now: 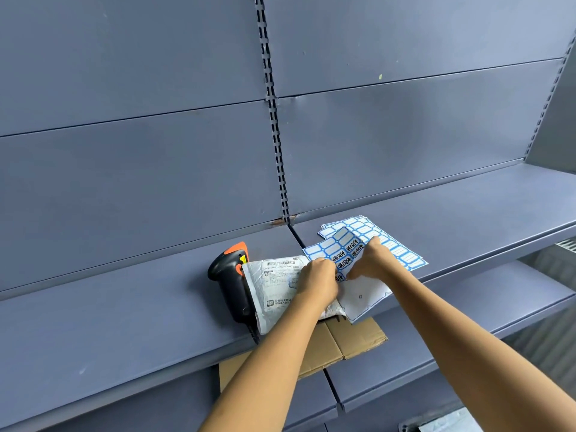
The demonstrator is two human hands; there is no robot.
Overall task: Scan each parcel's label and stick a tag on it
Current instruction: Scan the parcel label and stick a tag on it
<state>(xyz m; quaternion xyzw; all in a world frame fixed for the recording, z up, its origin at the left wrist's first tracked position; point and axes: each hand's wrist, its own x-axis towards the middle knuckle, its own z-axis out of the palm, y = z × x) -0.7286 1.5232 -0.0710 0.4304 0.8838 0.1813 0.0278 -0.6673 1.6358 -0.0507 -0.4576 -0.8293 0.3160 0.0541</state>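
A white padded parcel with a printed barcode label lies on the grey shelf. A black and orange barcode scanner lies against its left side. Over the parcel's right end I hold a sheet of blue-bordered tags, some with handwriting. My left hand pinches the sheet's lower edge. My right hand pinches at a tag close beside it. More tag sheets lie behind on the shelf.
A brown cardboard box stands on the lower shelf under my arms, its flap reaching up to the front edge. The grey back panel rises behind. A slotted upright divides the shelving.
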